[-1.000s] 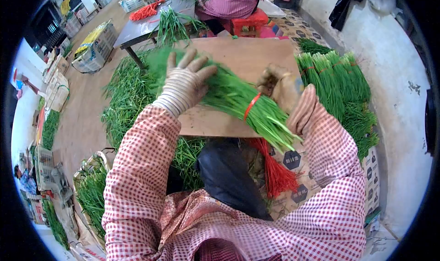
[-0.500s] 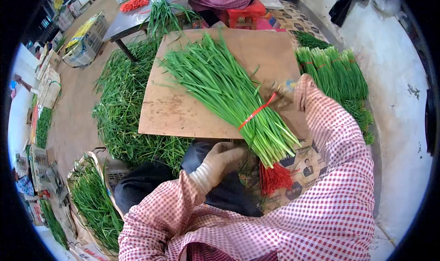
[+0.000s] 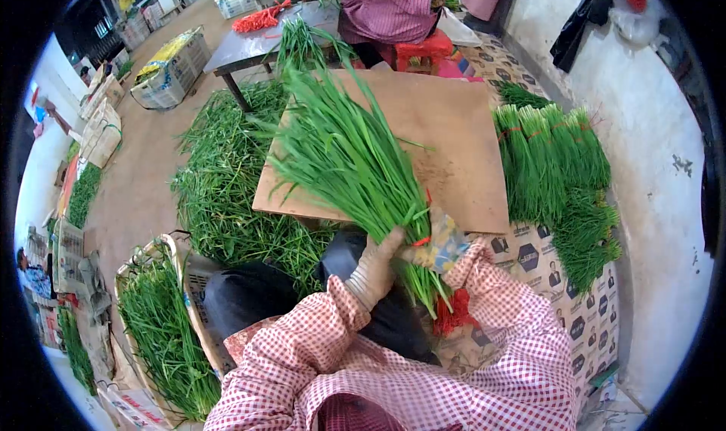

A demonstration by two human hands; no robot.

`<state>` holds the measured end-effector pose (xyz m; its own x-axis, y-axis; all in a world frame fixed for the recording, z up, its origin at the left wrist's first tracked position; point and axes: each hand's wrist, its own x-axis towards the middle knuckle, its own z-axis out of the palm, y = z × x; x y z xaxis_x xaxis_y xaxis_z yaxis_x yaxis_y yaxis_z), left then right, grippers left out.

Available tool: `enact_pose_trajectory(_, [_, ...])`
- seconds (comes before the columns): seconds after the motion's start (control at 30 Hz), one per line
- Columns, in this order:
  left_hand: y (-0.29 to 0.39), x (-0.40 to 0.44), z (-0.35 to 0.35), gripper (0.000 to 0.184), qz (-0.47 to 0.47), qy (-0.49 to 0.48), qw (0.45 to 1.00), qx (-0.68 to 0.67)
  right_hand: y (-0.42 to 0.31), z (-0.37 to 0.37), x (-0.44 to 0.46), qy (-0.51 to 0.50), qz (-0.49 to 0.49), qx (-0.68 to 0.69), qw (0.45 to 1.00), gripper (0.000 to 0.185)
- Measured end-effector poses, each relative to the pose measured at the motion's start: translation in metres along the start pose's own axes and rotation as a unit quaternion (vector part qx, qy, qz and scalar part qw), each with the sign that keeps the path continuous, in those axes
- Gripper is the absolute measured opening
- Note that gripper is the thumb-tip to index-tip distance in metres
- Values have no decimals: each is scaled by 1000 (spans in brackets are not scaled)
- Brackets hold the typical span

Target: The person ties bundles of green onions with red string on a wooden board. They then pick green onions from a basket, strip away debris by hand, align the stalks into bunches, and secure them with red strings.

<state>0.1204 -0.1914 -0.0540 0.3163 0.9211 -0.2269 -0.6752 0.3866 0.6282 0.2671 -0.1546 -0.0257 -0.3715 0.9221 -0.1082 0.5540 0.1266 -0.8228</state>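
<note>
A bunch of garlic chives [image 3: 352, 155], bound near its stem end with a red tie [image 3: 421, 241], slants over the near edge of the brown board [image 3: 465, 159]. My left hand [image 3: 380, 268], in a pale glove, is closed around the stems from the left. Gripping the same bunch from the right, beside the tie, is my right hand [image 3: 442, 243] in a patterned glove. Some of its fingers are hidden behind the stems. The pale stem ends point down toward my lap, above a bundle of red ties [image 3: 455, 312].
Loose greens [image 3: 227, 166] are heaped left of the board. A basket of chives [image 3: 162, 325] stands at my left knee. Tied bunches [image 3: 541, 155] lie at the right by the wall. Beyond the board are a metal table [image 3: 265, 38] and a seated person [image 3: 389, 7].
The bunch has been lifted off the board and drawn toward me. My left hand has risen to grip its stems, and my right hand has come down and in beside the tie.
</note>
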Motion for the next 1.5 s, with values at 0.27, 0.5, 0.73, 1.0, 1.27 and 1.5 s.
enact_pose_trajectory(0.27, [117, 49, 79, 104, 317, -37, 902, 290, -57, -80, 73, 69, -291, 248, 921, 81])
enact_pose_trajectory(0.5, [98, 103, 28, 84, 145, 53, 910, 385, -1, -71, 117, 63, -190, 278, 940, 88])
enact_pose_trajectory(0.73, [119, 97, 44, 61, 51, -5, 970, 237, -43, -93, 151, 116, -255, 128, 951, 90])
enact_pose_trajectory(1.0, [57, 48, -19, 54, -158, -7, 987, -29, -55, -40, 150, -28, -182, -241, 953, 93])
enact_pose_trajectory(1.27, [136, 57, 6, 41, 253, -19, 864, 434, -29, -148, 170, -271, 160, -81, 946, 102])
enact_pose_trajectory(1.5, [155, 111, 12, 92, 233, -24, 427, 874, -33, -70, 90, -105, 39, -509, 854, 120])
